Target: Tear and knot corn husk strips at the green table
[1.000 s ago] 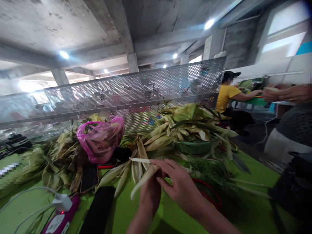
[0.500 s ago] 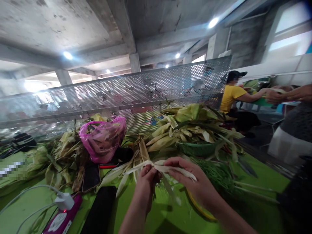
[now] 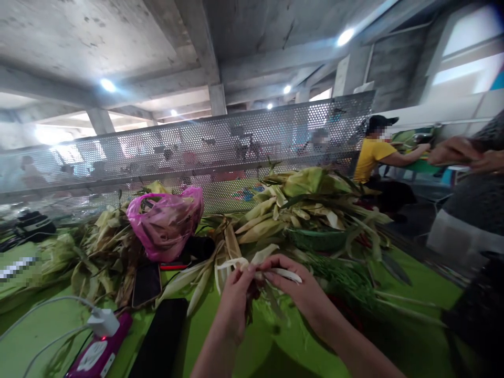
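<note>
Pale strips of corn husk run between my two hands above the green tabletop. My left hand is closed on the gathered husk strips, thumb on top. My right hand pinches the same strips from the right, and one white end lies across its fingers. A looser strip hangs below the hands, somewhat blurred. Where the strips cross is partly hidden by the fingers. Just beyond the hands lie more loose husks.
A husk heap rises over a green basket, beside green string. Leftward are a pink bag, a phone, a black case and a power strip. Behind stands a perforated metal screen. Other people work at right.
My right hand has drawn in toward my left, its fingers now pinching closer to the crossing of the strips. One husk end now points up. The person at far right has moved their hands.
</note>
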Demonstrator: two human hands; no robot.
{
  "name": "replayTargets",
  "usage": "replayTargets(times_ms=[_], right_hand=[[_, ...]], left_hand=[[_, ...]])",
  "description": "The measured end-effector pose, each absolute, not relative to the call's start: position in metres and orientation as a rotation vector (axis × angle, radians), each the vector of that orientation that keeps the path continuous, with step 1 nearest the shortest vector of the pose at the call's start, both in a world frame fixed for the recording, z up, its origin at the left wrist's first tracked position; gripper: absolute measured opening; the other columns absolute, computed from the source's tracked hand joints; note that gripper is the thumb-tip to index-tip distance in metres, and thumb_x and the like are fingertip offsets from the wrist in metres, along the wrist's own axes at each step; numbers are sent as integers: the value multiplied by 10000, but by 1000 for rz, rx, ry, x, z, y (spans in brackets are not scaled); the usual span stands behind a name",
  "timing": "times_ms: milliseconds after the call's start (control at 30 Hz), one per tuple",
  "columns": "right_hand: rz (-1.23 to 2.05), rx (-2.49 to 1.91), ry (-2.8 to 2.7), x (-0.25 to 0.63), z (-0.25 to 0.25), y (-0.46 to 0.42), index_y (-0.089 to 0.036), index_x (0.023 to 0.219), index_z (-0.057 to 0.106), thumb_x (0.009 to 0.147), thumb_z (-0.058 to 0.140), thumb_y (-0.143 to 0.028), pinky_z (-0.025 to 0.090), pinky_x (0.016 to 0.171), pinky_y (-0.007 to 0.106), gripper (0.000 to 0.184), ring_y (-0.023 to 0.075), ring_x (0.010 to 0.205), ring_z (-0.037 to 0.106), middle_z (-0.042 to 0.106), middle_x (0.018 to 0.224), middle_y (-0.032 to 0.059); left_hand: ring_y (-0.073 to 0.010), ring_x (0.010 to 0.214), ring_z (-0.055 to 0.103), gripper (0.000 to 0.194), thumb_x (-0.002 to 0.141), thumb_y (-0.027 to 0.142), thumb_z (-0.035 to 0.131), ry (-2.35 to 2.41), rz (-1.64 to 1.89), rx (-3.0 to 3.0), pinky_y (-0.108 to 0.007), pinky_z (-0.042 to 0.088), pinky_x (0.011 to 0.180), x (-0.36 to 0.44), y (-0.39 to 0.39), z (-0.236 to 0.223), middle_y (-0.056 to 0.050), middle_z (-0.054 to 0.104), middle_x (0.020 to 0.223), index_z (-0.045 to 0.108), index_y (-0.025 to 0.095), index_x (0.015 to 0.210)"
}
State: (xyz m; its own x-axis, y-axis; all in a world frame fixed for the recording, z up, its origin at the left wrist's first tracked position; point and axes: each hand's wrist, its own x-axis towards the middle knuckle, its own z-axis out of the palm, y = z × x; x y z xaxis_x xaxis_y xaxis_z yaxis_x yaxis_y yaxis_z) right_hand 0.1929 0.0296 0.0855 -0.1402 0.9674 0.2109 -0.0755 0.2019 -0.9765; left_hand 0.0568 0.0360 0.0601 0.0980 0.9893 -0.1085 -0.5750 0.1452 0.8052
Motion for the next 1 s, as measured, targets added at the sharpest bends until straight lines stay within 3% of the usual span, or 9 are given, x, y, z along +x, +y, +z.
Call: replayTargets(times_ms=[200, 367, 500, 667, 767, 900, 1000], right_hand=[[1345, -923, -1362, 184, 60, 41, -228, 903, 559, 667, 758, -358, 517, 695, 333, 335, 216, 809, 636, 660, 844, 35], [890, -1169, -1663, 177, 55, 32, -230, 828, 574, 779, 623, -243, 469, 673, 310, 70, 186, 721, 609, 648, 759, 7], [705, -1167, -1871, 178, 68, 20, -243, 863, 624, 834, 572, -226, 457, 697, 305, 63, 180, 730, 623, 681, 791, 2], [919, -999, -1649, 189, 81, 21, -224, 859, 650, 806, 625, -270, 478, 727, 299, 75, 185, 773, 628, 682, 802, 13], [1097, -926, -1387, 196, 82, 27, -212, 867, 646, 778, 672, -312, 485, 727, 299, 137, 173, 745, 619, 661, 762, 4], [1227, -861, -1125, 199, 82, 32, -199, 867, 645, 721, 748, -339, 479, 693, 276, 227, 155, 723, 615, 644, 792, 3], [1288, -868, -1051, 197, 82, 31, -194, 867, 639, 702, 766, -343, 467, 661, 267, 256, 161, 720, 618, 659, 789, 16]], left_hand=[[-80, 532, 504, 428, 599, 489, 807, 771, 1449, 610, -187, 358, 519, 51, 46, 54, 28, 598, 642, 628, 158, 802], [-65, 487, 400, 376, 682, 500, 739, 906, 1573, 717, -188, 289, 485, 45, 56, 44, 42, 532, 587, 605, 152, 733], [-110, 573, 463, 283, 720, 426, 710, 1023, 1603, 984, -214, 346, 559, 48, 56, 45, 24, 554, 611, 625, 157, 749], [-159, 682, 518, 132, 757, 290, 642, 1019, 1424, 1301, -238, 377, 631, 55, 48, 48, -12, 615, 690, 663, 161, 768], [-136, 632, 450, 173, 786, 311, 612, 898, 1248, 1404, -229, 343, 603, 57, 42, 49, 8, 562, 657, 682, 156, 819], [-143, 693, 454, 264, 807, 367, 601, 738, 1136, 1379, -244, 367, 706, 56, 34, 58, 0, 582, 712, 692, 164, 949], [-127, 658, 424, 227, 790, 358, 605, 794, 1141, 1299, -228, 351, 676, 54, 30, 64, 10, 566, 694, 696, 176, 892]])
